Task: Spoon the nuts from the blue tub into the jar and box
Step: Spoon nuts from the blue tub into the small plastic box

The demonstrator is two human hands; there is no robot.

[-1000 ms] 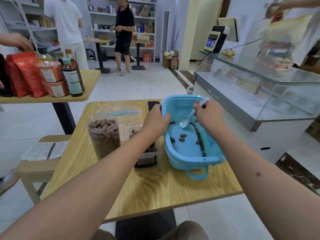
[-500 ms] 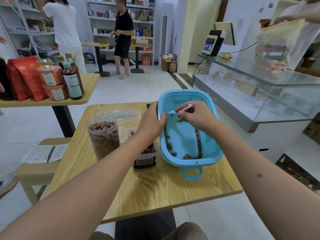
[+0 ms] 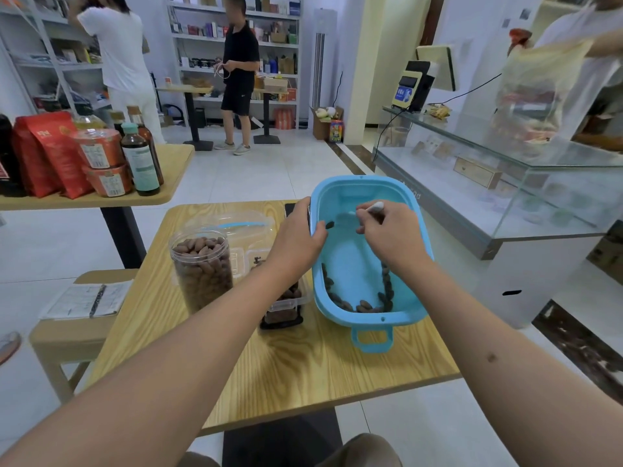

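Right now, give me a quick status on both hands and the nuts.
Left hand grips blue tub rim. Right hand holds white spoon inside. Nuts pooled at tub's near end. Jar looks full.

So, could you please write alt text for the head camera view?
A person's left hand grips the rim of a tilted blue tub while the right hand holds a white spoon over the few nuts left inside. A nearly full jar stands beside it.
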